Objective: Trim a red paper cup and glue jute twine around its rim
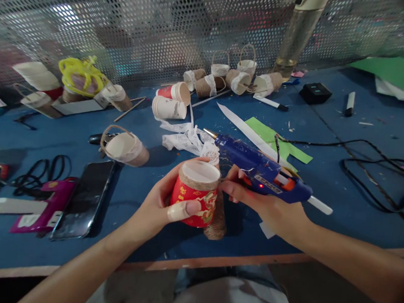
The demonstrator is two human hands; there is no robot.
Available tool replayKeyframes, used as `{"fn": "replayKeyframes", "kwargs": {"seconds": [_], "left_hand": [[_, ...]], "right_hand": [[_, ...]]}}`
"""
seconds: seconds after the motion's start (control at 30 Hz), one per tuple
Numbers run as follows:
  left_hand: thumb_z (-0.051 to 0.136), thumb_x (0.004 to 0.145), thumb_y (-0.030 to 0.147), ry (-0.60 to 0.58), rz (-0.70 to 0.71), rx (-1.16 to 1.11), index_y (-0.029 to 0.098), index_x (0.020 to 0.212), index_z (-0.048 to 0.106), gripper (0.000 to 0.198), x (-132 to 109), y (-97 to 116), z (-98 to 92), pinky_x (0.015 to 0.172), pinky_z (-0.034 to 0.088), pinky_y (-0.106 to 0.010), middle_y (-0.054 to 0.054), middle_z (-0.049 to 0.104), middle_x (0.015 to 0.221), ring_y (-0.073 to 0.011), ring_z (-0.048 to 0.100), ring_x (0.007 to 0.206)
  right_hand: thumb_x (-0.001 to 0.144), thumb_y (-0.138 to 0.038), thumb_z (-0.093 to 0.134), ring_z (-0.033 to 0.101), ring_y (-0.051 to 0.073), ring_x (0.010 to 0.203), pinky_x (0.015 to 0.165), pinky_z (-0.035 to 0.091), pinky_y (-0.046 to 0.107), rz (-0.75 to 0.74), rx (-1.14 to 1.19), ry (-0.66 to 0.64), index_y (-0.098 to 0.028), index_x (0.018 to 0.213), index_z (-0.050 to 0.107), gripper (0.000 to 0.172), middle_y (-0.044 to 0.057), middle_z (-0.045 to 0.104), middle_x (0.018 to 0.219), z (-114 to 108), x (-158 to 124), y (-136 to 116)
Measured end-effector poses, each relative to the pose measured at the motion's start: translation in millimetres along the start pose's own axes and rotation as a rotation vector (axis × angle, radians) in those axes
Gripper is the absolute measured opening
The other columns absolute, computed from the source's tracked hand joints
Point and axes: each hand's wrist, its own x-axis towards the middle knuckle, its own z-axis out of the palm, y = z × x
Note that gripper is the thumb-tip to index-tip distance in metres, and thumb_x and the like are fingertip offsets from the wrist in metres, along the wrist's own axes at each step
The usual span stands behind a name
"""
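Red paper cup and blue glue gun in hands.

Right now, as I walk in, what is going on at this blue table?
A person sits at the blue table. The left hand grips a red paper cup with twine wound around its rim, and a twine spool stands just behind it. The right hand holds a blue hot glue gun, nozzle pointing away from the cup toward crumpled white lace. Finished small cup baskets sit by the mesh wall, and a phone lies to the left.
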Motion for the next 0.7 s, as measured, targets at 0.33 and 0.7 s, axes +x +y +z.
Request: {"fn": "replayKeyframes", "kwargs": {"seconds": [0.33,0.7], "left_hand": [[0.086,0.076,0.041,0.079,0.046,-0.091,0.026,0.132,0.069,0.061,2.1,-0.9,5.1,0.090,0.061,-0.038,-0.010,0.076,0.127,-0.0338,0.072,0.113],[0.085,0.080,0.042,-0.009,0.058,0.017,0.028,0.142,0.063,0.068,-1.9,-1.7,-1.6,0.097,0.059,-0.038,-0.010,0.072,0.136,-0.0337,0.069,0.120]], "right_hand": [[0.085,-0.019,0.082,0.066,0.013,0.064,0.066,0.061,0.029,0.001,-0.108,-0.002,-0.025,0.080,0.059,0.024,-0.007,0.068,0.069,-1.5,-0.4,0.3],[0.081,-0.019,0.087,0.063,0.011,0.062,0.066,0.059,0.027,-0.023,-0.041,-0.014,-0.025,0.081,0.060,0.027,-0.008,0.068,0.071,-1.8,-1.5,-1.5]]}}
